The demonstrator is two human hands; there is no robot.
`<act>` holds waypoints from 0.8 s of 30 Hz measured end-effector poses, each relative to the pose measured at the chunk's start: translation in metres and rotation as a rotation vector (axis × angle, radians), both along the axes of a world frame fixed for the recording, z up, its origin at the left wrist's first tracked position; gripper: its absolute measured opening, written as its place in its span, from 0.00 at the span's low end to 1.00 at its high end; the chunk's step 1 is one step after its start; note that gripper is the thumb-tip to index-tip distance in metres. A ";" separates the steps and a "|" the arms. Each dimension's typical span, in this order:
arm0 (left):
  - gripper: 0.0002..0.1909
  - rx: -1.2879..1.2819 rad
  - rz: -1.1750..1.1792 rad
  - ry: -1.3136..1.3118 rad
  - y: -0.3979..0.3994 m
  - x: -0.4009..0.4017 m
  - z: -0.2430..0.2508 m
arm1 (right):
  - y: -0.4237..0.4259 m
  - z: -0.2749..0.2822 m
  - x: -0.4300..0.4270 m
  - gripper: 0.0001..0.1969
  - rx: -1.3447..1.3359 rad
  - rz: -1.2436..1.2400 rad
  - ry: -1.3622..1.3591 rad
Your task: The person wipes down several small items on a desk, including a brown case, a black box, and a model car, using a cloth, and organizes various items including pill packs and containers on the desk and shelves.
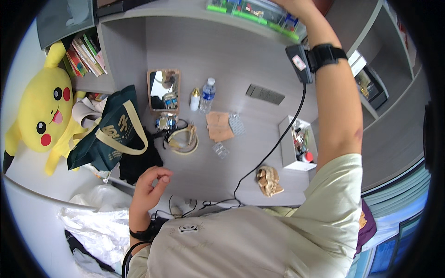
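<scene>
My right hand [293, 5] reaches up to the top rim of the picture, by a clear plastic organizer box [255, 15] with green edges and blue latches. The box lies along the upper shelf and holds small parts. The fingers are cut off by the rim, so their grip on the box is hidden. Loosely curled and holding nothing visible, my left hand [151, 186] hovers at the desk's front edge. Nearest to it are a black cloth [142, 160] and a dark green tote bag [114, 135] with cream handles.
On the desk [208, 177] are a framed mirror [163, 90], a water bottle [208, 95], a spray bottle [195, 100], tape rolls [182, 140], brown paper pieces [219, 127], a crumpled brown cloth [269, 181] and a white bin [290, 149]. A black cable [274, 147] hangs from my right wrist. A yellow plush toy [45, 107] sits left.
</scene>
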State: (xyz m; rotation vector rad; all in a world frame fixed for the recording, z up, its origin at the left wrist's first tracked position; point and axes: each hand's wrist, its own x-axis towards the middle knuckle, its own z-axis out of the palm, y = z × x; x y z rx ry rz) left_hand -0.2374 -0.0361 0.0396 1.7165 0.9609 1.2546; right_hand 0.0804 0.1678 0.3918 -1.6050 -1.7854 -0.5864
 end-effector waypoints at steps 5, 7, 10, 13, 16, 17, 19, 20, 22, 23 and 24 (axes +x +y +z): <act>0.05 -0.026 -0.065 -0.010 0.003 0.006 -0.004 | -0.043 -0.024 0.001 0.15 0.529 0.293 -0.181; 0.05 -0.040 0.012 -0.019 -0.004 0.002 -0.008 | -0.055 -0.073 -0.008 0.10 0.614 0.368 -0.226; 0.06 -0.107 -0.008 0.024 -0.011 -0.009 -0.017 | -0.079 -0.162 -0.012 0.02 0.490 0.642 -0.218; 0.07 -0.140 0.007 0.007 -0.015 -0.011 -0.025 | -0.066 -0.279 0.023 0.05 -0.009 0.509 0.138; 0.06 -0.220 0.086 -0.044 -0.014 -0.009 -0.025 | -0.025 -0.420 0.095 0.08 -0.402 0.270 0.549; 0.06 -0.231 0.110 -0.038 -0.017 -0.010 -0.024 | -0.017 -0.445 0.105 0.09 -0.493 0.199 0.529; 0.06 -0.280 0.136 0.017 -0.022 -0.008 -0.019 | 0.000 -0.488 0.118 0.11 -0.597 0.143 0.507; 0.06 -0.289 0.147 0.018 -0.023 -0.006 -0.019 | 0.008 -0.508 0.125 0.12 -0.617 0.105 0.503; 0.06 -0.298 0.153 0.050 -0.026 -0.002 -0.020 | 0.022 -0.542 0.134 0.13 -0.650 0.072 0.497; 0.06 -0.307 0.157 0.051 -0.027 0.000 -0.019 | 0.028 -0.557 0.139 0.15 -0.502 0.071 0.252; 0.06 -0.295 0.166 0.094 -0.027 0.001 -0.019 | 0.032 -0.568 0.140 0.18 -0.351 0.075 0.011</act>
